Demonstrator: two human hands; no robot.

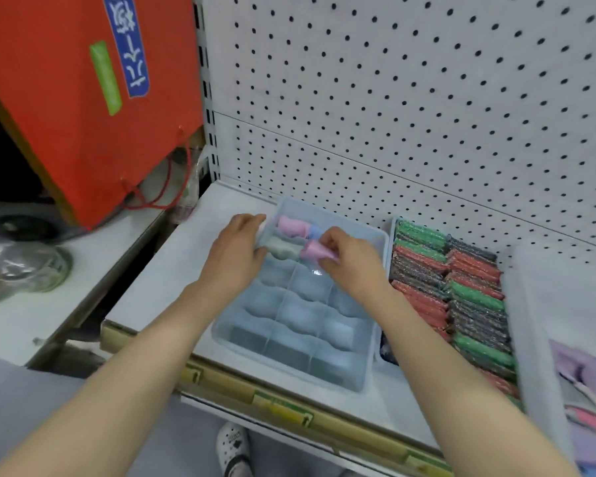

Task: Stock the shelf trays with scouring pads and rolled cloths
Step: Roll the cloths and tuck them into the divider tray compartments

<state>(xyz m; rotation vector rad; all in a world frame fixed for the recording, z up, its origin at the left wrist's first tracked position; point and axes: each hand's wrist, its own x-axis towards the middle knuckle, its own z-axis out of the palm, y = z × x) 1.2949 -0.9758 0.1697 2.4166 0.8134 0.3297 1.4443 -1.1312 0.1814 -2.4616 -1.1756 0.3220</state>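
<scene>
A clear divided tray (369, 342) lies on the white shelf. Its far compartments hold a pink rolled cloth (291, 226), a blue one (315, 232) and a pale green one (283, 248). My right hand (353, 259) pinches another pink rolled cloth (312, 250) over the second row. My left hand (236, 251) grips the tray's far left rim. To the right, a second tray (393, 228) is packed with green, red and dark scouring pads (461, 287).
White pegboard (427, 115) backs the shelf. A red bag (83, 108) hangs at the left above a neighbouring shelf with glass lids. A clear bin (530, 332) with loose cloths stands at the far right. Price rail (289, 411) runs along the front edge.
</scene>
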